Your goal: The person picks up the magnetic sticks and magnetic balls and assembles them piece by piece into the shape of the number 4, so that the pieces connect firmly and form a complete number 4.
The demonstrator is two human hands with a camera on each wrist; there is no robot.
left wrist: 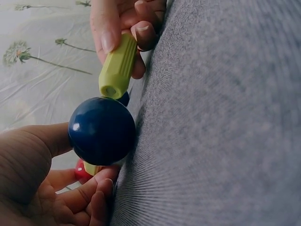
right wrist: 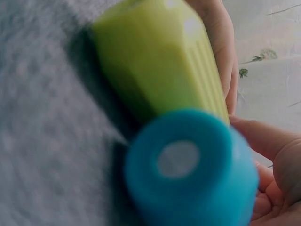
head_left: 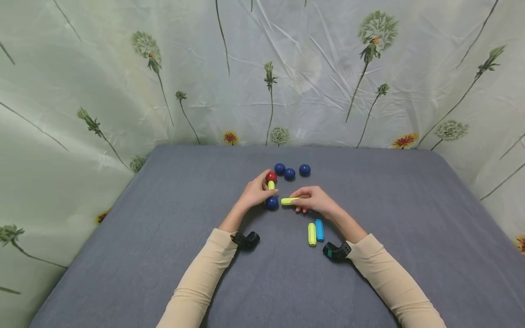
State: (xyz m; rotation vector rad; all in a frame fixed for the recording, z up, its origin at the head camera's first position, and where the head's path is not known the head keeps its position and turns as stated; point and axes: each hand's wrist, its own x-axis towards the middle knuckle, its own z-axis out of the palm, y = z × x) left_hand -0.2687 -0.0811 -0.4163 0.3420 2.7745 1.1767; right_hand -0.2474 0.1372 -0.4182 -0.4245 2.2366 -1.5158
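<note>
1. Your left hand (head_left: 255,192) has its fingers bent around a row: a red ball (head_left: 271,176), a yellow stick (head_left: 271,185) and a blue ball (head_left: 272,203). The red ball lies toward the counter's (head_left: 184,205) far edge, the blue ball toward the near edge; your thumb covers where stick and blue ball meet, so you cannot tell their contact.
2. Your right hand (head_left: 312,200) pinches a second yellow stick (head_left: 289,201) between thumb and fingers, nearly closed; its free end points at the blue ball, just beside it.
3. Nearer the far edge, past your hands, you have three more blue balls (head_left: 289,174).
4. Toward the near edge from your right hand, a third yellow stick (head_left: 312,234) lies alongside a blue stick (head_left: 319,230).
5. A flowered curtain (head_left: 229,105) hangs behind the far edge.
</note>
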